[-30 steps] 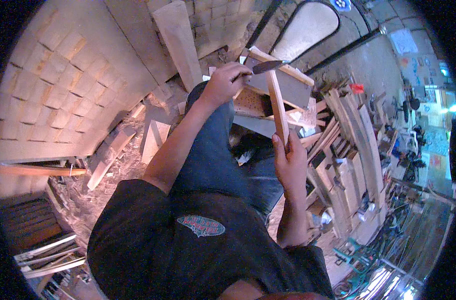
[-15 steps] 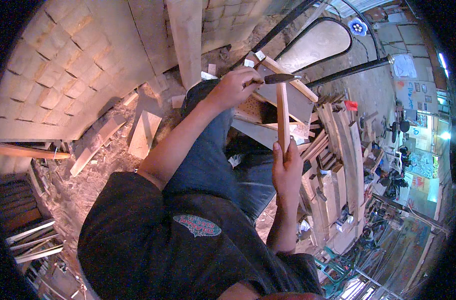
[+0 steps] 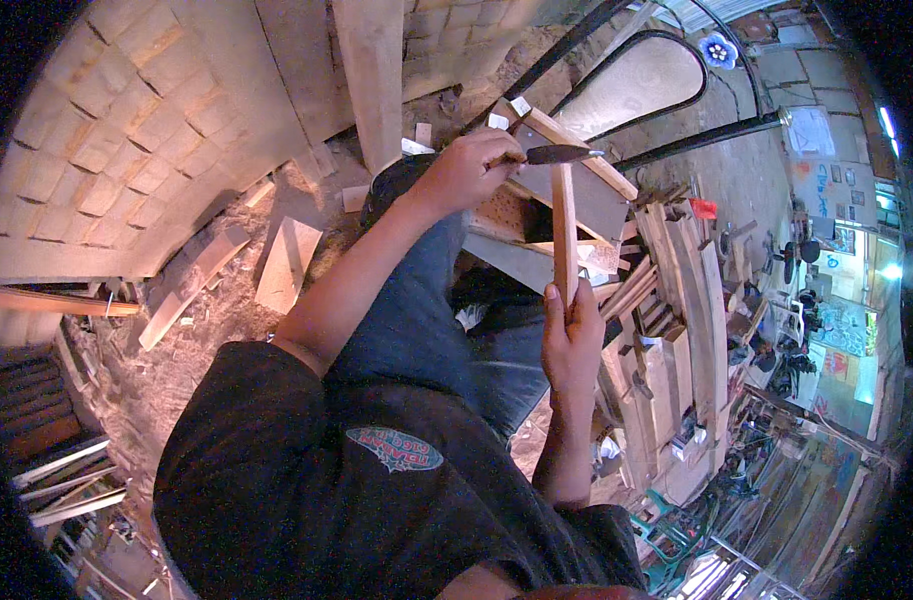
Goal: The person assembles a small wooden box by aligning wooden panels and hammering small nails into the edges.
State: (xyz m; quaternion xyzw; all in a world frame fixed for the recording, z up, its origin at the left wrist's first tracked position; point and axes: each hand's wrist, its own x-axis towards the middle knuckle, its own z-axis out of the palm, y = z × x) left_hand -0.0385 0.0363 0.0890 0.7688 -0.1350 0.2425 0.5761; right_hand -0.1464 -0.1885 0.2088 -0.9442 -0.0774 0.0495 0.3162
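Note:
My right hand (image 3: 572,345) grips the lower end of a narrow wooden slat (image 3: 565,225) and holds it upright over my blue-jeaned lap. My left hand (image 3: 465,170) is closed around the handle of a dark-bladed cutting tool (image 3: 562,155). The blade lies across the slat's top end, pointing right. Behind the slat stands an open wooden box frame (image 3: 587,190).
Cut wooden slats (image 3: 682,330) are stacked at the right. Loose boards and offcuts (image 3: 287,262) lie on sawdust at the left, by a pale brick surface (image 3: 127,130). An arched black metal frame (image 3: 642,80) leans at the top. A cluttered workshop area (image 3: 807,330) is at the far right.
The slat has swung from a slight lean to nearly upright. My left hand keeps the blade at its top end, and the view has shifted a little.

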